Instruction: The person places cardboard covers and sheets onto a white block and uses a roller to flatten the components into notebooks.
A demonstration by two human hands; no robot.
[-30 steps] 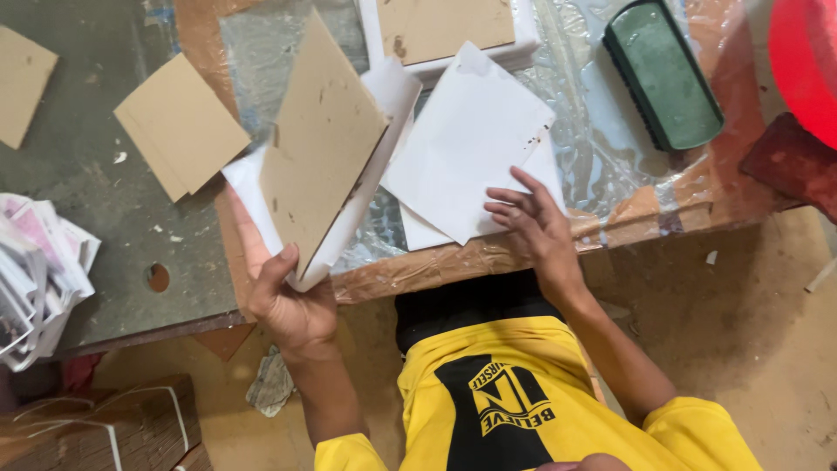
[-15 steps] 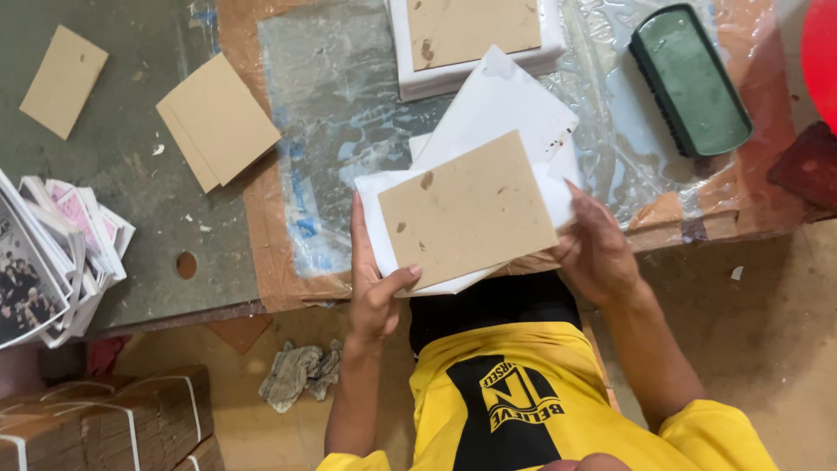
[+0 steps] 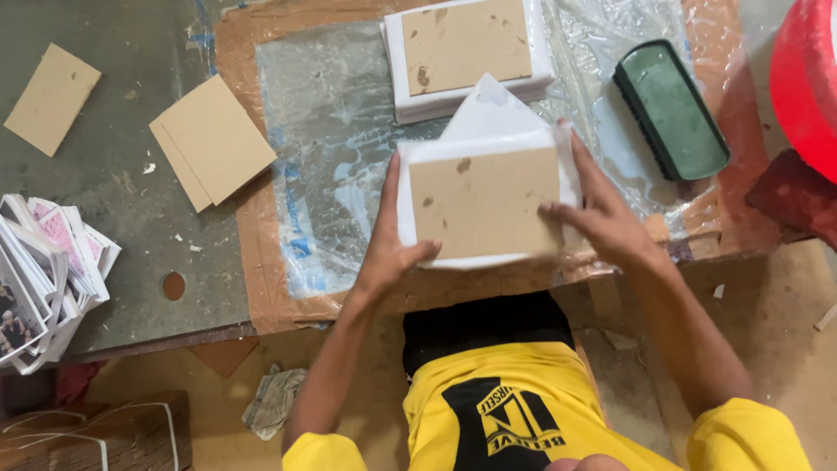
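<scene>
Here the left hand point(image 3: 390, 253) and right hand point(image 3: 602, 218) press a brown board point(image 3: 484, 201) onto white paper point(image 3: 488, 122). Fingers of both lie spread and flat at its edges. A green brush point(image 3: 671, 109) lies near on the surface point(image 3: 105, 227).

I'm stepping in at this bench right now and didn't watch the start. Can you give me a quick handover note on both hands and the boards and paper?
Left hand: flat against the left edge of the brown board, thumb on its lower corner.
Right hand: fingers pressing on the board's right edge.
The board lies flat on the white paper sheet, whose top edge is folded over the board; the other sides show as a white margin.
Done: a similar wrapped board sits behind it.
Left: two bare boards stacked to the left, one single board further left.
Green brush lies to the right, untouched.
</scene>
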